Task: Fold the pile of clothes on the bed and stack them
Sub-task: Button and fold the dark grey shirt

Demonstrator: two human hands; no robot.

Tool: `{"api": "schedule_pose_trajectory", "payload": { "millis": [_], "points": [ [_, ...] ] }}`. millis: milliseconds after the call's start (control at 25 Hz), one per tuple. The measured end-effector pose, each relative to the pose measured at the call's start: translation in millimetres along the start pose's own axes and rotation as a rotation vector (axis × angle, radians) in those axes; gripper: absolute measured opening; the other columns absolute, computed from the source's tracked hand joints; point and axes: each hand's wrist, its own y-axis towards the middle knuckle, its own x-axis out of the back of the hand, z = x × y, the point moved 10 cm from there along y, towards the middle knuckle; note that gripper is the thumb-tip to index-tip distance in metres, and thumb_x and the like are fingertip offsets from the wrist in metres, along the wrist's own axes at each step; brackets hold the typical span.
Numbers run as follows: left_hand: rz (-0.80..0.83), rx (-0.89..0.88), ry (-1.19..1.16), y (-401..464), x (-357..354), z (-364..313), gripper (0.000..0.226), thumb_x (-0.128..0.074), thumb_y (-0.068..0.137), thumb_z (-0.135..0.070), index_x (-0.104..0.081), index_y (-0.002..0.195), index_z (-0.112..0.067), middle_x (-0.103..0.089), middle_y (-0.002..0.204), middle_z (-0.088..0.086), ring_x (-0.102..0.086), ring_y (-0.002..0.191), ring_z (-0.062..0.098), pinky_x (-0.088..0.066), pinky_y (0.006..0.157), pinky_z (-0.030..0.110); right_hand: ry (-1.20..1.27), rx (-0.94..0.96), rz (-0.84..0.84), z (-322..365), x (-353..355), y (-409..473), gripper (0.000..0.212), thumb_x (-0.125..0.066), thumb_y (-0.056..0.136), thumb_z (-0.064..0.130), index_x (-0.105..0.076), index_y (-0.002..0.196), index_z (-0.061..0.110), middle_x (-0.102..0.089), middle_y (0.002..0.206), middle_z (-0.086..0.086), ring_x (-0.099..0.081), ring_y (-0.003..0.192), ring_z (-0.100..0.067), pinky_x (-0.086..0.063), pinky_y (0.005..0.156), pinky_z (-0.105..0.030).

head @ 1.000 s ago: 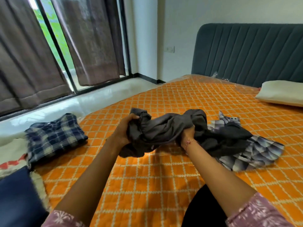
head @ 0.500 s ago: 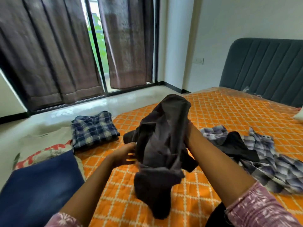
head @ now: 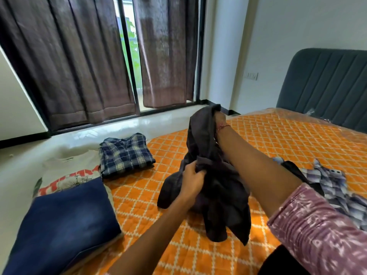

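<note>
- Three pieces look finished, by my reading: a folded navy plaid shirt [head: 127,154] lies flat near the bed's left edge, and nearer the camera folded blue jeans [head: 59,223] rest on top of a white printed tee [head: 67,173]. They sit in two separate spots beside each other, so the single stack seems not yet made.
- The piece in hand is a dark grey garment [head: 210,187], still crumpled and unfolded, held up above the orange quilted bed [head: 178,255], with its lower end hanging down to or just above the quilt.
- The right hand [head: 219,121] is raised and holds the garment's top edge; the cloth drapes over it, so its fingers are mostly hidden, though the cloth clearly hangs from that hand.
- The left hand [head: 191,178] is lower, its fingers [head: 195,169] curled round a bunch of the cloth at the garment's middle, the fabric gathered inside the fist.
- Still to do: a loose heap of checked grey clothes [head: 333,187] with a dark item mixed in lies unfolded on the bed to the right, behind the right forearm.
- My judgement: roughly half done; the grey garment needs spreading and folding, then the heap, then stacking.
</note>
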Motion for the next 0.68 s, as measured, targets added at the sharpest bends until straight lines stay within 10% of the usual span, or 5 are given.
{"api": "schedule_pose_trajectory", "payload": {
  "millis": [160,280,400,520,680],
  "points": [
    [-0.217,0.281,-0.317,34.3,30.0,-5.1,0.018,-0.051,0.093,-0.008,-0.058,0.076,-0.011,-0.059,0.073,0.011,-0.058,0.069,0.024,-0.047,0.062,0.029,-0.514,0.063,0.115,9.8,40.8,-32.2,0.042,-0.056,0.094,0.032,-0.049,0.126,0.007,-0.055,0.105,-0.010,-0.053,0.094,-0.022,-0.039,0.077,-0.034],
    [-0.268,0.388,-0.478,74.6,47.1,-12.8,0.020,-0.048,0.091,-0.001,-0.053,0.073,-0.008,-0.052,0.074,0.012,-0.051,0.066,0.024,-0.048,0.068,0.033,-0.358,-0.062,0.540,-28.5,29.6,-93.9,0.052,-0.047,0.089,0.059,-0.057,0.120,0.018,-0.065,0.095,-0.002,-0.061,0.089,-0.016,-0.046,0.080,-0.032],
    [-0.213,0.444,-0.503,94.8,44.3,-18.5,0.017,-0.052,0.090,-0.012,-0.057,0.073,-0.009,-0.058,0.079,0.013,-0.056,0.069,0.025,-0.051,0.073,0.038,-0.488,0.030,0.741,-47.7,4.1,-133.0,0.019,-0.056,0.093,0.024,-0.060,0.111,0.019,-0.068,0.098,0.009,-0.066,0.084,-0.002,-0.052,0.068,-0.015],
    [0.010,0.372,-0.466,83.0,35.0,-44.4,0.030,-0.051,0.094,-0.035,-0.063,0.080,-0.012,-0.069,0.068,0.007,-0.064,0.065,0.020,-0.053,0.068,0.031,-0.365,0.187,0.467,-22.2,0.0,-117.2,0.019,-0.055,0.090,-0.001,-0.064,0.105,0.005,-0.068,0.099,-0.007,-0.065,0.081,-0.015,-0.054,0.065,-0.021],
    [0.416,0.283,-0.150,43.5,23.2,-32.4,0.050,-0.066,0.082,-0.045,-0.056,0.123,-0.017,-0.067,0.113,0.001,-0.064,0.101,0.016,-0.052,0.091,0.032,0.227,-0.009,0.184,0.1,10.2,-57.8,0.018,-0.045,0.093,0.004,-0.061,0.084,0.003,-0.064,0.081,-0.012,-0.062,0.071,-0.024,-0.054,0.066,-0.033]
  ]
}}
